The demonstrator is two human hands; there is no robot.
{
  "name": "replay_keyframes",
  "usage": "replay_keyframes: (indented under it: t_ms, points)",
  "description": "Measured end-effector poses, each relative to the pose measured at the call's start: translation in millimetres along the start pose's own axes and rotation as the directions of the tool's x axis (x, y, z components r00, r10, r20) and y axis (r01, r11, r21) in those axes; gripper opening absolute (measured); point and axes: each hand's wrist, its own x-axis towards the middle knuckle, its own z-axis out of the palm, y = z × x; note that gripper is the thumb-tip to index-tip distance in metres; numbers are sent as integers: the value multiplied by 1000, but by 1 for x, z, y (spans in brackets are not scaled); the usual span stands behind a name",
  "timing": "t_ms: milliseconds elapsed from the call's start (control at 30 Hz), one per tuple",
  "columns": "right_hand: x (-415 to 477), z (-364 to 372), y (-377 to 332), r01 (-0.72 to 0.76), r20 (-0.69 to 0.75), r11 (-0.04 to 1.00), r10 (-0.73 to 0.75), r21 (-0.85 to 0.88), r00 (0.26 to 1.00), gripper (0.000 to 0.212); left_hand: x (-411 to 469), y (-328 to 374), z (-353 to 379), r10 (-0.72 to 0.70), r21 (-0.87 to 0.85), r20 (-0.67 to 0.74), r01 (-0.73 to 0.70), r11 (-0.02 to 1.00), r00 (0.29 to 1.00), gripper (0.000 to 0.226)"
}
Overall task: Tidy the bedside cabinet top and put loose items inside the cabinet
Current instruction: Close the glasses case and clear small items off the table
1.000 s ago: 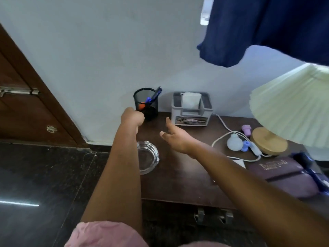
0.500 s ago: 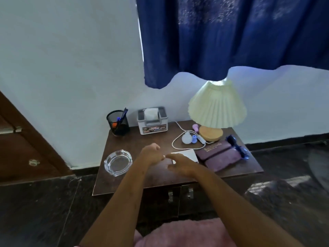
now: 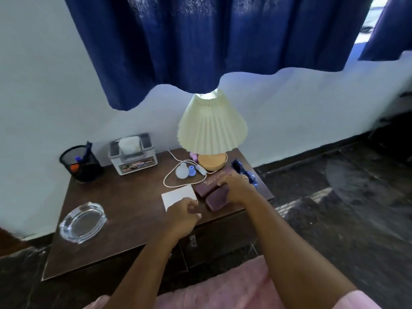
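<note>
Dark-brown wood forms the top of the bedside cabinet [image 3: 124, 204], which stands against a pale wall beneath a navy curtain [image 3: 200, 41]. Along the back edge, from left to right, stand a black mesh pen holder [image 3: 81, 163] containing pens, a grey tissue box [image 3: 132, 153] and a lamp [image 3: 211, 132] with a pleated cream shade and a round wooden base. A white cord [image 3: 178, 175] loops in front of the lamp base, beside a pale bulb-shaped item [image 3: 181, 170] and a small blue cap-like piece [image 3: 192, 171]. A clear glass ashtray [image 3: 82, 221] lies near the front left corner, well apart from the other items. A white card [image 3: 178, 195] lies flat near the centre front. Just right of it, 2 maroon cases [image 3: 211, 192] lie side by side, the rear one bearing gold lettering too small to read. A blue item [image 3: 239, 168] lies at the right edge, partly hidden. The left hand [image 3: 182, 217] is loosely curled above the near edge of the card, with its fingertips close to the paper; contact cannot be told. The right hand [image 3: 236, 189] rests palm-down over the 2 cases, fingers bent onto the rear one; whether it actually grips the case cannot be told. Both cabinet doors [image 3: 214, 239] below appear closed.
</note>
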Motion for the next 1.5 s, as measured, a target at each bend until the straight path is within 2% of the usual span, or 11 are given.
replay_keyframes:
  t_ms: [100, 233, 433, 567, 667, 800, 867, 1000, 1233, 1367, 1500]
  points:
    - [5, 9, 5, 44, -47, 999, -46, -27, 998, 52, 13, 5, 3, -11, 53, 1, 11, 999, 1000, 28]
    - [7, 20, 4, 131, -105, 973, -153, -188, 983, 55, 24, 4, 1, -65, 98, 47, 60, 993, 997, 35]
    - [5, 17, 7, 184, -36, 942, -202, -279, 979, 67, 27, 5, 4, -102, 85, 108, 93, 992, 989, 35]
    - [0, 18, 0, 234, -18, 888, -262, -396, 965, 69, 18, 10, 4, -157, -104, 200, 181, 978, 967, 26]
    - [-5, 16, -9, 232, -82, 885, -288, -405, 954, 68, 11, 10, -1, -190, -257, 235, 249, 934, 953, 34]
    - [-12, 11, -19, 235, -154, 872, -327, -429, 932, 48, 6, 9, -7, -197, -557, 222, 290, 778, 955, 26]
    - [-17, 15, -22, 226, -28, 905, -252, -359, 967, 63, 3, 8, -7, -179, -633, 247, 299, 714, 952, 29]
    - [-20, 20, -22, 179, 152, 971, -156, -157, 976, 76, 0, 2, 2, -194, -612, 268, 322, 723, 944, 41]
    - [-9, 19, -19, 125, 198, 989, -108, -79, 974, 88, -1, -2, 5, -163, -555, 210, 255, 792, 964, 39]
    - [3, 15, -19, 122, 201, 985, -95, -126, 975, 74, 0, -2, 6, -162, -527, 208, 250, 812, 965, 35]
    - [12, 17, -17, 87, 198, 995, -75, -54, 977, 69, 1, -3, 10, -146, -491, 201, 229, 841, 969, 34]
